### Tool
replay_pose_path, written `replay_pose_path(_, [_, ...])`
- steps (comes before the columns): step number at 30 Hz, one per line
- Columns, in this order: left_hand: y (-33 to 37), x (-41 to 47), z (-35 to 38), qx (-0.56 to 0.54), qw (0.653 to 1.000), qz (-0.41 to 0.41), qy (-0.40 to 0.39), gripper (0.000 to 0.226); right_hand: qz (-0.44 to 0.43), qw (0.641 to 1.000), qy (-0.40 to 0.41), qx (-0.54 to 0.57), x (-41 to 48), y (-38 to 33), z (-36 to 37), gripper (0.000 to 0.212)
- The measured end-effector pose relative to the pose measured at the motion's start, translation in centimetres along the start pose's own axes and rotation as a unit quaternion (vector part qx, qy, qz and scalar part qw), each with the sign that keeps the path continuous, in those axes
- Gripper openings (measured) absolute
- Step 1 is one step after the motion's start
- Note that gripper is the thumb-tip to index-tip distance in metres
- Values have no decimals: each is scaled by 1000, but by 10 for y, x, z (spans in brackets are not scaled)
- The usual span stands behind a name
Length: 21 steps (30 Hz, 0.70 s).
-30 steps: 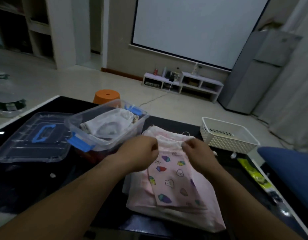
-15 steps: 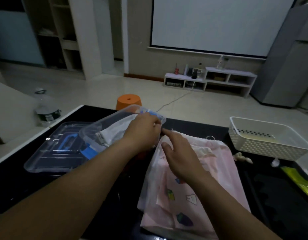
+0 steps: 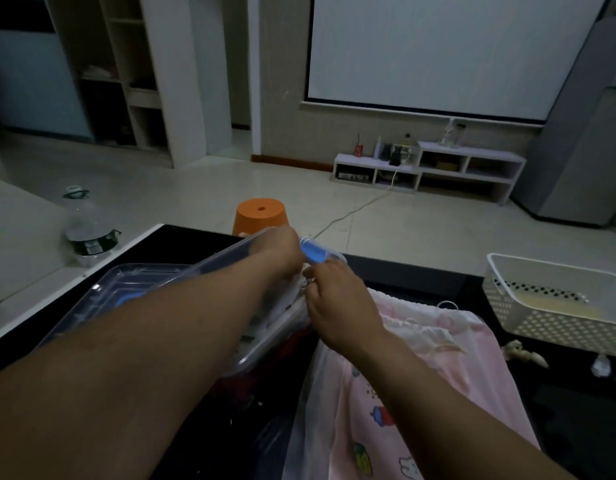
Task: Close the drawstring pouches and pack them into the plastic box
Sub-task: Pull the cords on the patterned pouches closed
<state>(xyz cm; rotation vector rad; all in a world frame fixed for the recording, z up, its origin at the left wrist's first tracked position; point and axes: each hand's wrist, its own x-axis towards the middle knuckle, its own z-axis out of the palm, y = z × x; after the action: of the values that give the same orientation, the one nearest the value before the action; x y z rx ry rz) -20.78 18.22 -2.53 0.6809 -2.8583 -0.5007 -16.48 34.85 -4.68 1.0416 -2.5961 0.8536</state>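
Both hands meet at the far right corner of the clear plastic box [image 3: 227, 259], which sits on the black table [image 3: 420, 277] left of centre. Left hand [image 3: 278, 251] reaches over the box rim, knuckles up, fingers bent down inside and hidden, so can't tell if it grips anything. Right hand [image 3: 337, 303] is just beside it at the box's near edge, fingers curled, thumb and forefinger pinched on the white pouch [image 3: 287, 301] that lies in the box (motion blur here, the cord itself is not readable). Blue latch [image 3: 311, 252] on the box end shows between the two hands.

Pink pouches [image 3: 438, 358] with cartoon prints lie stacked flat on the table right of the box, under the right forearm, tops gathered, one cord loop sticking out at the far edge. Clear lid [image 3: 102, 296] with a blue handle lies flat, left of the box and partly behind the left arm.

White perforated basket [image 3: 555, 306] on the table's far right. Orange stool [image 3: 261, 216] on the floor behind the table, water bottle [image 3: 88, 230] on a pale surface to the left
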Motion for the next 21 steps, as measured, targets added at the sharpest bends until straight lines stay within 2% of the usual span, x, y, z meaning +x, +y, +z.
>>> replay_pose_path(3, [-9,-13,-17,-111,993,32,21,9,-9,1000,-4,-20,0,0,0,26])
replay_pose_path(5, [-17,-31,-37,-206,977,39,48,11,-13,999,5,-35,0,-2,-2,26])
replay_pose_path(7, [-24,-54,-58,-256,965,56,31,7,-3,1000,18,-25,-2,-8,-6,21])
replay_pose_path(9, [-29,-74,-69,-228,970,84,-15,8,15,999,35,-12,-8,-12,-14,15])
replay_pose_path(13, [-31,-101,-80,-14,982,122,-144,33,45,998,32,8,-37,-13,-37,25])
replay_pose_path(15, [-25,-117,-82,50,982,134,-123,41,74,997,5,6,-61,-5,-51,30])
replay_pose_path(17, [-15,-135,-79,62,982,163,-68,55,135,991,-21,13,-84,11,-64,37])
replay_pose_path(19, [4,-164,-71,22,982,189,-17,63,200,979,-27,24,-109,29,-80,40])
replay_pose_path(21, [27,-197,-60,-71,977,199,0,50,264,963,-37,26,-129,49,-94,38])
